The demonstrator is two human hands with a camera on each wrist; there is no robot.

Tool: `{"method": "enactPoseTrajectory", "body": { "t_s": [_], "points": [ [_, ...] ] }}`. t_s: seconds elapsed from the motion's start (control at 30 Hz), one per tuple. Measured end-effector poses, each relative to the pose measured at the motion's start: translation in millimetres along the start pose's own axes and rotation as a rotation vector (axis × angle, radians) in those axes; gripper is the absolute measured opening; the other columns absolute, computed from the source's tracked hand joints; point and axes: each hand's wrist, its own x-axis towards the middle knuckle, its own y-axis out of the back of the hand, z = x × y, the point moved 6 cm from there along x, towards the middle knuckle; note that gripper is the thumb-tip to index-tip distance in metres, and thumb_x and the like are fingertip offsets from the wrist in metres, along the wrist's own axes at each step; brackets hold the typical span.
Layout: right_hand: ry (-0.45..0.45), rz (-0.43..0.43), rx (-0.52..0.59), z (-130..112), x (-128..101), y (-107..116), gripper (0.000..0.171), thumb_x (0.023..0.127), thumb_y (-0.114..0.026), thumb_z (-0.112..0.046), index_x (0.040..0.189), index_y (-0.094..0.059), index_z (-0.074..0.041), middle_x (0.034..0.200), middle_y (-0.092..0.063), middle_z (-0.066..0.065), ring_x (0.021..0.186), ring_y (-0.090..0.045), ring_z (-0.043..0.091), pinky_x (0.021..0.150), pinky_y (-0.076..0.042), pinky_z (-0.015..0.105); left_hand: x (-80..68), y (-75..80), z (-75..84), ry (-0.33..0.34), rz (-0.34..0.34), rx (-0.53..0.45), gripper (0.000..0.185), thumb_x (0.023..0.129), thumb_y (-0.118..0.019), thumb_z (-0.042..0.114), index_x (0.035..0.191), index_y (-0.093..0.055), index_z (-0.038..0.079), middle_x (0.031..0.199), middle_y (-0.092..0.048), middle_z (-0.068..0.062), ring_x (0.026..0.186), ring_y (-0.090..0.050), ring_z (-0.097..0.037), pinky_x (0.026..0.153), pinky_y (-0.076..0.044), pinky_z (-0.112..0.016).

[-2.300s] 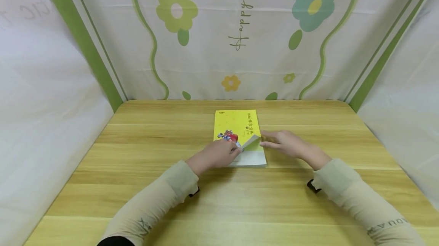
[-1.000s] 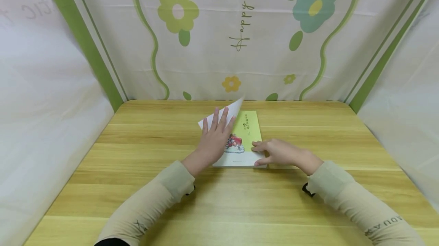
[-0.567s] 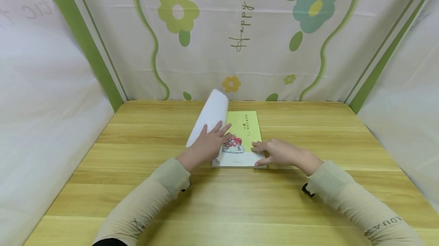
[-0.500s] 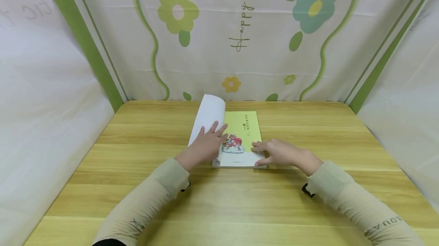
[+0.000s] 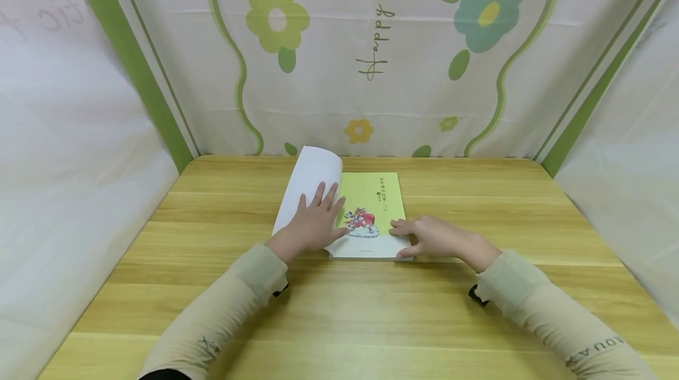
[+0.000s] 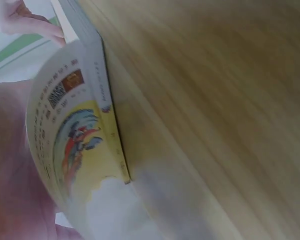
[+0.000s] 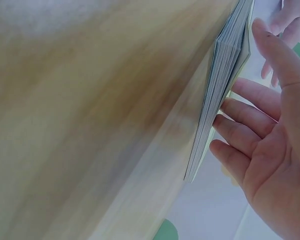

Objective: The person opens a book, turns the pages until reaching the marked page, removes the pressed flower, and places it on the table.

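Observation:
In the head view a paperback book [image 5: 379,191] lies on the table with its front cover [image 5: 307,174] turned over to the left, white inner side up. The title page beneath is pale green with a small cartoon. My left hand [image 5: 312,224] rests flat on the turned cover, fingers spread, its thumb by the page. From the left wrist, the cover's printed outer face [image 6: 75,135] bows away from the spine [image 6: 102,85]. My right hand [image 5: 437,235] touches the book's right edge and lower corner. In the right wrist view its fingertips meet the page block [image 7: 215,85].
The wooden table [image 5: 371,315] extends around the book on all sides. Behind it hangs a white cloth [image 5: 414,91] printed with flowers and green waves. White side panels [image 5: 69,132] flank the table.
The yellow cover, earlier with one corner lifted, has swung over to the left, and the title page shows. My left hand moved left with it; my right hand came onto the book's right edge.

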Motion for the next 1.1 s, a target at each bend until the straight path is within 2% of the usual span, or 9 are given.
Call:
{"method": "enactPoseTrajectory", "body": {
  "t_s": [0.17,0.4,0.8,0.9,0.93,0.97,1.0,1.03,1.1],
  "points": [
    [0.002,-0.005,0.009,2.3,-0.2,0.0,0.065,0.089,-0.080,-0.041,0.138,-0.064,-0.001,0.149,-0.052,0.018,0.135,-0.052,0.038,0.108,-0.044,0.053,-0.4,-1.2,-6.0,0.004,-0.014,-0.016,0.079,0.104,-0.049,0.056,0.165,-0.021,0.013,0.171,0.004,-0.012,0.155,0.008,-0.038,0.119,-0.010,-0.066],
    [0.011,-0.011,0.026,4.5,-0.4,0.8,0.069,0.087,-0.082,-0.042,0.139,-0.063,-0.001,0.149,-0.051,0.019,0.136,-0.051,0.038,0.108,-0.043,0.053,-2.5,-7.3,-14.1,0.034,-0.056,-0.113,0.077,0.107,-0.047,0.050,0.166,-0.015,0.010,0.170,0.003,-0.013,0.154,0.003,-0.042,0.117,-0.022,-0.064],
    [0.013,-0.083,0.029,7.8,1.4,2.4,0.067,0.089,-0.082,-0.039,0.142,-0.062,-0.003,0.152,-0.048,0.018,0.139,-0.046,0.040,0.110,-0.040,0.054,-6.6,-8.1,-14.6,0.033,-0.058,-0.170,0.077,0.108,-0.047,0.048,0.165,-0.014,0.009,0.170,0.004,-0.015,0.153,0.004,-0.044,0.117,-0.021,-0.065],
    [0.024,-0.094,0.022,7.4,2.9,4.3,0.063,0.091,-0.080,-0.036,0.140,-0.062,-0.002,0.150,-0.050,0.019,0.137,-0.048,0.041,0.108,-0.044,0.052,-6.6,-8.5,-15.5,0.036,-0.061,-0.168,0.077,0.108,-0.047,0.048,0.166,-0.013,0.010,0.170,0.005,-0.015,0.153,0.004,-0.043,0.117,-0.021,-0.065],
    [0.021,-0.100,0.027,7.5,3.4,4.8,0.061,0.091,-0.079,-0.034,0.140,-0.062,-0.002,0.150,-0.050,0.019,0.129,-0.056,0.039,0.105,-0.046,0.049,-6.6,-8.8,-16.0,0.037,-0.060,-0.170,0.077,0.108,-0.047,0.048,0.166,-0.013,0.009,0.170,0.005,-0.015,0.153,0.005,-0.043,0.117,-0.020,-0.065],
    [0.019,-0.108,0.033,7.3,3.9,5.5,0.058,0.092,-0.078,-0.031,0.140,-0.063,-0.002,0.150,-0.050,0.019,0.114,-0.066,0.034,0.099,-0.051,0.045,-6.5,-9.2,-16.4,0.038,-0.061,-0.173,0.077,0.108,-0.047,0.048,0.166,-0.013,0.009,0.170,0.005,-0.015,0.153,0.005,-0.043,0.117,-0.020,-0.065],
    [0.011,-0.116,0.041,7.6,4.5,5.8,0.056,0.092,-0.077,-0.028,0.139,-0.063,-0.002,0.151,-0.050,0.018,0.096,-0.069,0.027,0.091,-0.053,0.040,-6.1,-9.6,-17.0,0.039,-0.061,-0.175,0.077,0.108,-0.047,0.048,0.166,-0.013,0.009,0.170,0.005,-0.015,0.153,0.005,-0.043,0.117,-0.020,-0.065],
    [0.006,-0.122,0.046,7.7,4.9,6.1,0.054,0.092,-0.075,-0.025,0.139,-0.063,-0.001,0.151,-0.050,0.018,0.077,-0.064,0.018,0.082,-0.053,0.035,-5.9,-9.9,-17.4,0.040,-0.062,-0.176,0.077,0.108,-0.047,0.048,0.166,-0.013,0.009,0.170,0.005,-0.015,0.153,0.005,-0.043,0.117,-0.020,-0.065],
    [-0.004,-0.135,0.065,8.4,5.8,6.2,0.053,0.089,-0.073,-0.017,0.139,-0.062,-0.001,0.151,-0.049,0.019,0.055,-0.038,0.008,0.065,-0.046,0.028,-5.3,-10.5,-18.3,0.041,-0.062,-0.180,0.077,0.108,-0.047,0.048,0.166,-0.012,0.010,0.170,0.005,-0.015,0.153,0.005,-0.043,0.118,-0.020,-0.065]
  ]
}}
